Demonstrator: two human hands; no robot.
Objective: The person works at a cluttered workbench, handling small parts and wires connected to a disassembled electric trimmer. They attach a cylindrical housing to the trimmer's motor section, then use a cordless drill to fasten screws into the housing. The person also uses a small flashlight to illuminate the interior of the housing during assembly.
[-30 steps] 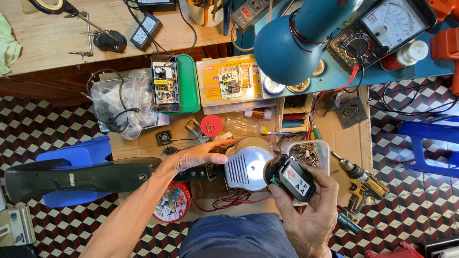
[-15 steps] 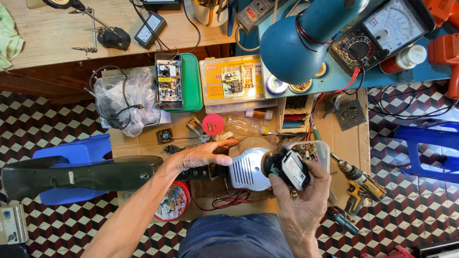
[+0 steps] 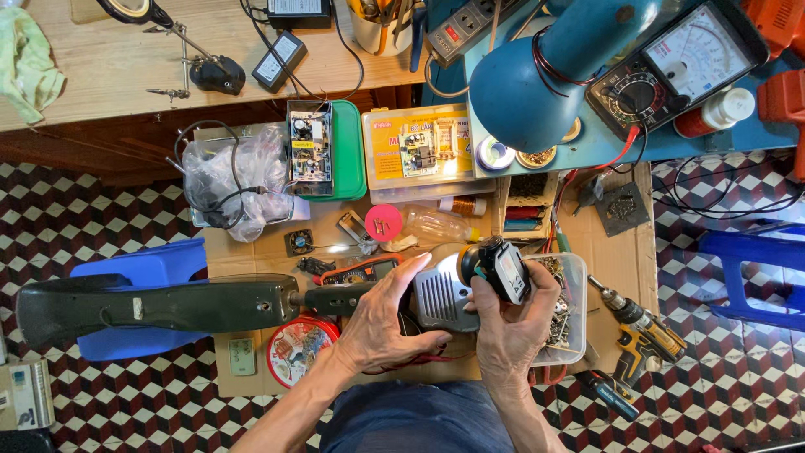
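- One long power tool lies across the middle of the frame: a dark, scuffed plastic body on the left, narrowing to a shaft, with a light grey ribbed motor housing at its right end
- One small black motor part, blocky with a white label, sits at the top right corner of that grey housing, centre of the frame
- The left hand is curled closed around the tool where the shaft meets the grey housing, fingers wrapped over the top
- The right hand is closed on the black motor part, thumb and fingers gripping it from below and behind
- One clear plastic tub full of small metal screws stands just right of the right hand
- One yellow and black cordless drill lies at lower right, on a flat sheet of brown cardboard
- One round red tin sits below the tool, lower centre left
- One clear plastic bottle with a red cap lies on its side above the hands
- One glossy blue lamp shade hangs at upper centre right; beside it one black dial meter with a white face
- Two blue plastic stools show, one at left under the tool and one at the right edge, on a chequered tile floor
- One crumpled clear plastic bag with black wires lies at upper left centre
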